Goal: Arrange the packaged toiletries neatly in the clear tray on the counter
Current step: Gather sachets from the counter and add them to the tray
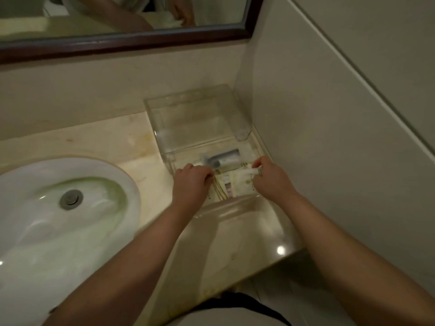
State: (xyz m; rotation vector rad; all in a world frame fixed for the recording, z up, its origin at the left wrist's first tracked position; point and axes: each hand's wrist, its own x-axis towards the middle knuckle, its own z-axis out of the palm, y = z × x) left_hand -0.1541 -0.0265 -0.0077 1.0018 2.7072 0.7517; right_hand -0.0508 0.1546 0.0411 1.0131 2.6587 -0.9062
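Observation:
A clear tray [226, 204] sits on the counter in the corner by the right wall, its clear hinged lid [197, 118] standing open behind it. Flat cream packets [237, 184] with gold lines lie inside, and a dark packaged item [223, 158] rests along the tray's far side. My left hand [191, 182] is inside the tray, fingers curled on the left packets. My right hand [270, 177] is at the tray's right side, pinching a small white packet [253, 171]. Both hands hide part of the contents.
A white oval sink [58, 220] with a metal drain [70, 199] fills the left. A dark-framed mirror [122, 41] hangs above. The pale wall [329, 137] runs close along the tray's right. The marble counter's [247, 243] front edge lies just below the tray.

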